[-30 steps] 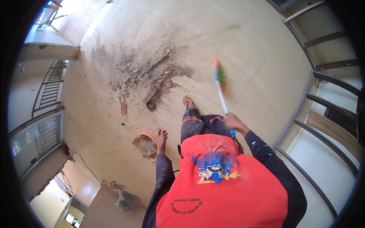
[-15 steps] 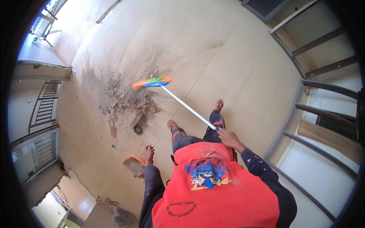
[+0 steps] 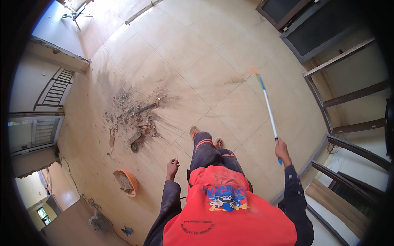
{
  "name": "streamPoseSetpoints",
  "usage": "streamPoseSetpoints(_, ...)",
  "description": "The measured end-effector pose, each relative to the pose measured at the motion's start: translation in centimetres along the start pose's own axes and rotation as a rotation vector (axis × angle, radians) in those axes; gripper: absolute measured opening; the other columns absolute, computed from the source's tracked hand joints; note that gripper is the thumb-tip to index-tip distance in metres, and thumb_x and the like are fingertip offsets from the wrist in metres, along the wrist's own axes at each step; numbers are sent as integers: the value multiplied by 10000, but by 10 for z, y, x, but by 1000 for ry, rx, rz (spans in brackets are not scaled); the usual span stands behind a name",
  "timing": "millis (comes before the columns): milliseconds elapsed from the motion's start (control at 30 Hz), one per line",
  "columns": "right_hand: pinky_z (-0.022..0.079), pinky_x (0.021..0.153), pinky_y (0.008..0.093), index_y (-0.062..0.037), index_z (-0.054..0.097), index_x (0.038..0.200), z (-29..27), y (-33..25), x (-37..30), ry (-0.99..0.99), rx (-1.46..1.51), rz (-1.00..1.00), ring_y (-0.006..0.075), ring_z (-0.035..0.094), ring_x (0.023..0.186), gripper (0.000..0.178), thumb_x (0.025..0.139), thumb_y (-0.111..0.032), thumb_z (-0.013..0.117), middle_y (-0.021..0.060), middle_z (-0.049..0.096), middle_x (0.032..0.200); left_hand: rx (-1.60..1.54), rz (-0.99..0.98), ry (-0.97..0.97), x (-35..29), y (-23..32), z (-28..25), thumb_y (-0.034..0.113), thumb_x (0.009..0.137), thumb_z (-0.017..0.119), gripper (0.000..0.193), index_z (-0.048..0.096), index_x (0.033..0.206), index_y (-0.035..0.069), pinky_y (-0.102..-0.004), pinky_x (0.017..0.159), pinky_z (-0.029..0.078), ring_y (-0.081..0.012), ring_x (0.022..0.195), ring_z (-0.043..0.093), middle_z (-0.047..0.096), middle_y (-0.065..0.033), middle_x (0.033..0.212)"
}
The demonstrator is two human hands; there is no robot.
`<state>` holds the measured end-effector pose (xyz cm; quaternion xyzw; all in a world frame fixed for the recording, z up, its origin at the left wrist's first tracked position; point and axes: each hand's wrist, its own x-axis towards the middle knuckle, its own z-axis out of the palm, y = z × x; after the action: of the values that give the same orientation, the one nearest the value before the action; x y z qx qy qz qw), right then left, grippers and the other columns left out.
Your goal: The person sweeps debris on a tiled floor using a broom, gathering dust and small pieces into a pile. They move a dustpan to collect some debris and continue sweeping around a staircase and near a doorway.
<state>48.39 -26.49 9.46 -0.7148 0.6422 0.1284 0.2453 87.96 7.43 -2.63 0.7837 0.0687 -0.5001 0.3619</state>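
My right hand (image 3: 282,151) is closed round the dark grip of a broom (image 3: 269,107), whose blue end pokes out below the fist. The white handle runs away from me to the broom head, with orange, blue and green on it, beside a thin streak of dust (image 3: 234,79). My left hand (image 3: 172,168) hangs over the floor at my side, holding nothing, its fingers loosely bent. A heap of rubble (image 3: 130,117), grey grit with bigger chunks and strips, lies on the tiles ahead to the left. Nearest my left hand stands an orange tub (image 3: 132,183) with greyish debris in it.
Dark metal frames (image 3: 345,96) lean along the right side, with dark panels (image 3: 322,28) at the far right. A cable (image 3: 70,176) trails over the floor at left, near a plastic bag (image 3: 98,222). Sliding glass (image 3: 35,133) lines the left wall.
The broom has swung from beside the rubble heap over to the right, with my right hand moving right too. My feet have shifted, and the view has turned somewhat.
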Motion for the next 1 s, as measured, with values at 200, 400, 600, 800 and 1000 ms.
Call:
streamPoseSetpoints(200,439,592,378,-5,569,647,-3,-34,203,-228,-711,-554,320,538,708,140,622,-84,455,192,547,665,-33,-270,126,-16,-22,20,273,783,431,350,426,1035,30,-270,587,411,-156,723,518,524,-93,892)
streamPoseSetpoints(400,440,559,381,32,555,619,12,-150,196,-513,-290,-492,341,544,639,151,602,-100,483,215,539,667,-320,-294,239,-16,-2,83,264,788,441,319,434,1002,28,-213,482,386,-116,631,505,524,-64,808)
streamPoseSetpoints(600,406,500,306,-21,577,545,49,-279,150,-678,-552,-1467,233,511,532,148,601,-121,483,106,487,477,-324,-231,101,-9,79,144,269,802,415,350,386,1075,50,-291,638,418,-178,796,519,505,-100,953)
streamPoseSetpoints(800,407,430,249,-21,508,700,-22,-338,186,-1086,309,-525,117,508,460,127,699,-140,464,38,484,490,-414,-224,243,-1,127,169,264,794,439,328,419,1037,44,-235,544,405,-140,712,520,522,-72,871)
streamPoseSetpoints(1000,386,533,403,-30,457,839,-84,-208,253,-753,56,-895,329,511,608,171,694,-121,453,186,514,652,-435,-291,323,7,137,191,262,797,433,294,434,995,44,-217,489,395,-130,666,521,523,-58,812)
